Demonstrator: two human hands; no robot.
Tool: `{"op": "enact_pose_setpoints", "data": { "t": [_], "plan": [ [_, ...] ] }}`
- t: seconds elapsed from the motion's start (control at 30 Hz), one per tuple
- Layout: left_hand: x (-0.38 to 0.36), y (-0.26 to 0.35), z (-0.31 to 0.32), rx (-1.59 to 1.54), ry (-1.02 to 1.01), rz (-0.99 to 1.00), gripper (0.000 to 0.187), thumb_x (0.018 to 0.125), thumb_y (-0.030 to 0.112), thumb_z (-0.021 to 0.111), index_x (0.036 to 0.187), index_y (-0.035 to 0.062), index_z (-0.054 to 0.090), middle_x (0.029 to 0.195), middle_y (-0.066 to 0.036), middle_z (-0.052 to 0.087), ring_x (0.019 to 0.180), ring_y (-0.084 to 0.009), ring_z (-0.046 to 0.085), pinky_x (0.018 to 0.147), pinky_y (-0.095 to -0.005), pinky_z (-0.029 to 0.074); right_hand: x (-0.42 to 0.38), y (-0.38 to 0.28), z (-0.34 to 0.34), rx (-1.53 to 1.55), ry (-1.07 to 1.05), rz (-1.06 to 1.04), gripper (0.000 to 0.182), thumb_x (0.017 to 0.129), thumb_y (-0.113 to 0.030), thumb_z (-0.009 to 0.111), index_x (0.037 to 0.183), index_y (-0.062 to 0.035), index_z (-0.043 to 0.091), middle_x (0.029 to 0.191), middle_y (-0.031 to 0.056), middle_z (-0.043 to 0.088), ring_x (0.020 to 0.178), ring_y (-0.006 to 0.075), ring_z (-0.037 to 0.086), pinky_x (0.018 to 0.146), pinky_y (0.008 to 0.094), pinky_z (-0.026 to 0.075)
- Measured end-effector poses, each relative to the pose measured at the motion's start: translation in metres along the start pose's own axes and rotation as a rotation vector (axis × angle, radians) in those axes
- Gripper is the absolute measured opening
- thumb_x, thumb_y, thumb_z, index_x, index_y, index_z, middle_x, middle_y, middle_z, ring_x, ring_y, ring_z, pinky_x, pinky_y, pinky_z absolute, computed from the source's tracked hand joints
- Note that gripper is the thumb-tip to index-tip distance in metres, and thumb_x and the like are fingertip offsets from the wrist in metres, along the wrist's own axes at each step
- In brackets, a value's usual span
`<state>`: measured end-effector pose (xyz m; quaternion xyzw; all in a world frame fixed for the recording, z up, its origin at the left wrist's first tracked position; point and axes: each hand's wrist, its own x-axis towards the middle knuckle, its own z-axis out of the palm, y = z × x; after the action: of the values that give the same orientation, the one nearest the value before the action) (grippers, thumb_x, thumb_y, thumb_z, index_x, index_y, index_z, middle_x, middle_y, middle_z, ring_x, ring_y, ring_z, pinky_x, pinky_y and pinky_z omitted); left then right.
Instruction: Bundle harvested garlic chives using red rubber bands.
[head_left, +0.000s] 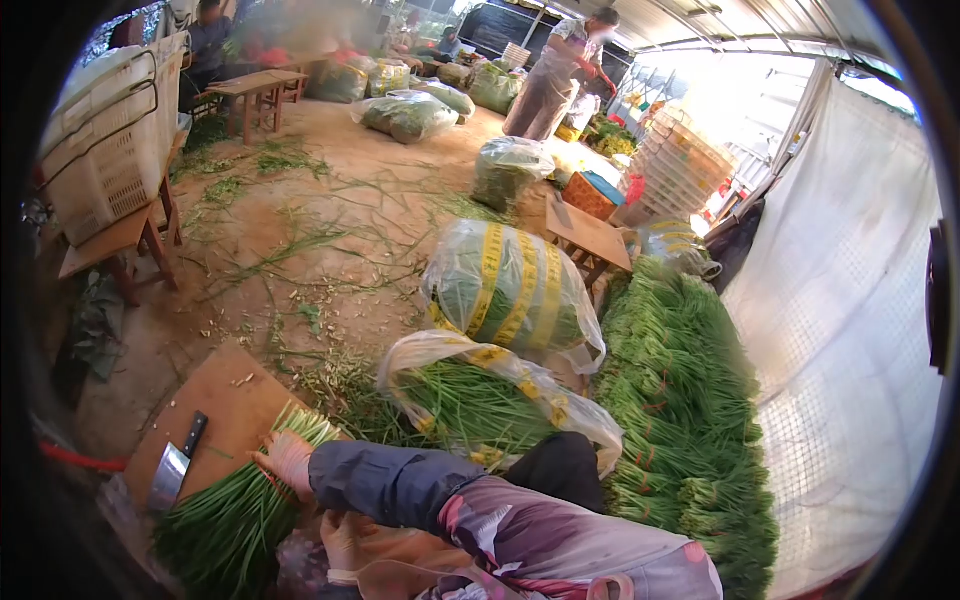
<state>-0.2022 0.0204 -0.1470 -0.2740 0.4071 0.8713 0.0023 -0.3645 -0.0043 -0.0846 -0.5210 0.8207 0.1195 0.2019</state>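
My right hand (287, 463), in a thin pale glove, is closed around a bunch of chives (228, 525) near its pale cut ends. The long green leaves spread toward the bottom left. The bunch lies over the lower edge of a brown wooden board (225, 405). A cleaver (172, 472) with a black handle rests on that board, left of the bunch. Below my right forearm is my gloved left hand (342, 545), close to my lap, its fingers partly in view and apart. Nothing shows in it.
An open plastic bag of chives (470, 405) lies beyond my arm, with a full taped bag (510, 285) behind it. Rows of chive bunches (680, 400) line the right side. Trimmings (340, 380) litter the floor. Crates (110, 140) stand far left; a person (560, 75) stands at the back.
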Motion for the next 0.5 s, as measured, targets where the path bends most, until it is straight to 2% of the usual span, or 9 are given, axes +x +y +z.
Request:
{"op": "enact_pose_setpoints", "data": {
  "t": [0.1, 0.2, 0.27, 0.37, 0.5],
  "plan": [
    [0.005, -0.009, -0.009, 0.037, 0.017, 0.008, 0.015, 0.086, 0.005, 0.061, 0.098, 0.0065, 0.051, 0.078, -0.004, 0.056, 0.062, -0.0164, 0.062, 0.052, -0.0285, 0.054, 0.001, 0.001, 0.0, 0.001, -0.035, 0.009, 0.127, 0.047, -0.045, 0.086, 0.148, -0.0064, 0.02, 0.139, 0.0207, 0.04, 0.126, 0.0312, 0.042, 0.1, 0.0358, 0.036],
    [0.008, -0.01, -0.01, 0.012, 0.016, 0.015, 0.014, 0.086, 0.005, 0.06, 0.097, 0.0061, 0.051, 0.078, -0.004, 0.056, 0.062, -0.0157, 0.062, 0.051, -0.0267, 0.053, 0.001, 0.001, -0.004, 0.031, -0.035, -0.008, 0.128, 0.045, -0.045, 0.086, 0.148, -0.0072, 0.021, 0.141, 0.0216, 0.038, 0.13, 0.0334, 0.038, 0.103, 0.0384, 0.034],
    [0.013, -0.015, -0.01, 0.106, -0.005, -0.025, 0.013, 0.087, 0.004, 0.06, 0.095, 0.0066, 0.05, 0.078, -0.004, 0.056, 0.063, -0.0147, 0.062, 0.052, -0.0251, 0.053, -0.004, 0.005, -0.007, -0.019, 0.011, -0.043, 0.128, 0.044, -0.044, 0.087, 0.148, -0.009, 0.022, 0.142, 0.022, 0.036, 0.133, 0.0361, 0.035, 0.106, 0.0413, 0.031],
    [0.009, -0.012, -0.005, 0.096, -0.037, -0.037, 0.011, 0.086, 0.003, 0.059, 0.091, 0.0069, 0.05, 0.077, -0.004, 0.056, 0.062, -0.0141, 0.061, 0.053, -0.0235, 0.052, -0.005, 0.009, -0.009, 0.117, -0.036, -0.031, 0.128, 0.043, -0.043, 0.087, 0.148, -0.0104, 0.023, 0.144, 0.0215, 0.035, 0.135, 0.0376, 0.033, 0.106, 0.0438, 0.031],
    [0.007, -0.009, 0.0, 0.102, 0.004, -0.018, 0.012, 0.085, 0.002, 0.059, 0.084, 0.0078, 0.049, 0.075, -0.004, 0.055, 0.061, -0.014, 0.061, 0.053, -0.0231, 0.051, -0.007, 0.007, -0.006, 0.093, -0.016, -0.009, 0.127, 0.043, -0.044, 0.087, 0.148, -0.0112, 0.023, 0.145, 0.0208, 0.034, 0.134, 0.0369, 0.034, 0.104, 0.0435, 0.035]
  ]
}}
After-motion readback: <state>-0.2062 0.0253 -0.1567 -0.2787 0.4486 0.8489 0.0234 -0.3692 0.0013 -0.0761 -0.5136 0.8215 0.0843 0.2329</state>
